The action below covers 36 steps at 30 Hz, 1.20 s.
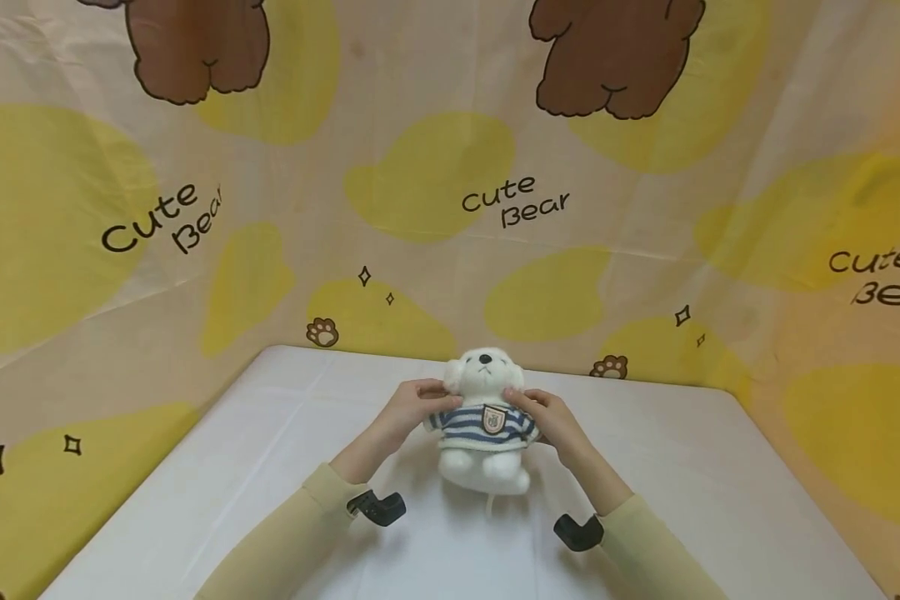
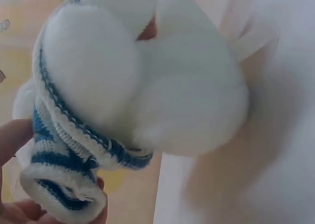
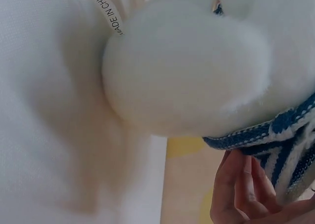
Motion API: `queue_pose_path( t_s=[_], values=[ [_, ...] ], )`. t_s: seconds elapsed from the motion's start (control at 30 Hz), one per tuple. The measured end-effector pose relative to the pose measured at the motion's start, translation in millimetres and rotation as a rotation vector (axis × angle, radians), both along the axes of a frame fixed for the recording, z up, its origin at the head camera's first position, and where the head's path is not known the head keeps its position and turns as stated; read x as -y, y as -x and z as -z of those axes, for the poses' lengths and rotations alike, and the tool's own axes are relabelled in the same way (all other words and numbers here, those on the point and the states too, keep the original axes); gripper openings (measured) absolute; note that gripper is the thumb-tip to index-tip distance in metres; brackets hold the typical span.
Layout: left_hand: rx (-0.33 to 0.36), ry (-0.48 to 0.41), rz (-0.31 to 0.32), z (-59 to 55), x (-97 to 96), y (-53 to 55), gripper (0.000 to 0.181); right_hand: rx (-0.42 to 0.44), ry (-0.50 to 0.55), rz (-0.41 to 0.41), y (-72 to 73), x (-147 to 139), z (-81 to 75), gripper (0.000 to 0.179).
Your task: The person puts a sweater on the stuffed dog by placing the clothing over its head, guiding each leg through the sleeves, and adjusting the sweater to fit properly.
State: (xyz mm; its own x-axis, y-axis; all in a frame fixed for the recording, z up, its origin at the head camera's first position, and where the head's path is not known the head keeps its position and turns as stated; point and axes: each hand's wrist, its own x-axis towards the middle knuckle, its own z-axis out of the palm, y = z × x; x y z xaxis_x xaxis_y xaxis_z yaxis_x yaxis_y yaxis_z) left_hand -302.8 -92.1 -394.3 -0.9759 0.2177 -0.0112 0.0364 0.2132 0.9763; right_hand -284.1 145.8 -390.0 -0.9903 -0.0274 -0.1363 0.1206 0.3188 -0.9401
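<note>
A white plush dog (image 1: 484,379) in a blue-and-white striped knit sweater (image 2: 74,135) faces the head camera, upright near the table's far side. My left hand (image 1: 417,408) grips it at the shoulder and sleeve on the left, thumb across the front. On the other side my right hand (image 1: 555,421) holds it the same way, thumb by the neck. In the right wrist view, curled fingers (image 3: 229,184) lie against the sweater's hem, below the round white body (image 3: 182,71). A shield-shaped badge (image 1: 493,419) shows on the chest.
Beneath the plush is a white table (image 1: 270,467), its far edge meeting a yellow-and-beige printed cloth (image 1: 420,192). Each wrist bears a black camera mount (image 1: 378,507). A white fabric label (image 3: 107,10) hangs from the plush's underside.
</note>
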Motion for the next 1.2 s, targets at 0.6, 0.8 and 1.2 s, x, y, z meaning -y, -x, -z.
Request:
queue_pose_path(
  t_s=[0.6,0.8,1.2],
  values=[
    [-0.023,0.089,-0.127,-1.3,12.3,-11.2,0.062,-0.013,0.245,-0.212,-5.9,10.1,6.6,0.048],
    [0.041,0.06,-0.12,4.0,16.5,-8.4,0.072,-0.035,0.254,-0.206,-4.9,16.7,9.7,0.048],
    [0.163,-0.044,-0.109,39.7,17.7,6.9,0.068,-0.078,0.202,-0.088,-2.2,31.7,18.4,0.044]
  ],
)
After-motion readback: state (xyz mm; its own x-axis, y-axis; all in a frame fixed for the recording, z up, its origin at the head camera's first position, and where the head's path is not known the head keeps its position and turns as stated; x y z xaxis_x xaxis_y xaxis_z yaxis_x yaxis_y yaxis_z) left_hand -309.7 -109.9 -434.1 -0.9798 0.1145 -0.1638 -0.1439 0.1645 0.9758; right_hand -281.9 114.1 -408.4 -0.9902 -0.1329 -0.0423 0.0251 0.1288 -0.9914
